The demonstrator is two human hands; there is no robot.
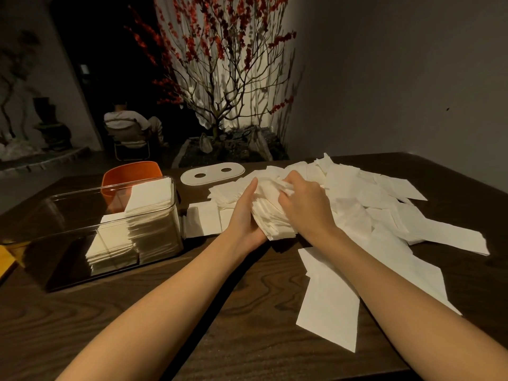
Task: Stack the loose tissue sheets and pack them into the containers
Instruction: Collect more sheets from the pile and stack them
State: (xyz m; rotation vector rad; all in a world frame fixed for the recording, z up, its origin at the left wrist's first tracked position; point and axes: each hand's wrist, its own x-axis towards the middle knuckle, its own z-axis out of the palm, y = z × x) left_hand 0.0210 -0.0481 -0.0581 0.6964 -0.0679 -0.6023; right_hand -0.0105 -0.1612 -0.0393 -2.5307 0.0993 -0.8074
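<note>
Loose tissue sheets (343,303) lie nearest me on the dark table (220,312). My left hand (243,213), fingers straight, presses flat against a gathered tissue stack (272,218); my right hand (305,200) curls over its top, gripping it. Left of them, a clear container (115,229) holds two packed stacks.

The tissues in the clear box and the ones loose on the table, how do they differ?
The tissues in the clear box sit in neat squared stacks; the loose tissues sprawl overlapping at odd angles. The boxed ones are walled in by the clear box and untouched; the loose ones lie bare on the table, and both hands, left hand and right hand, are gathering some. Both are white sheets.
</note>
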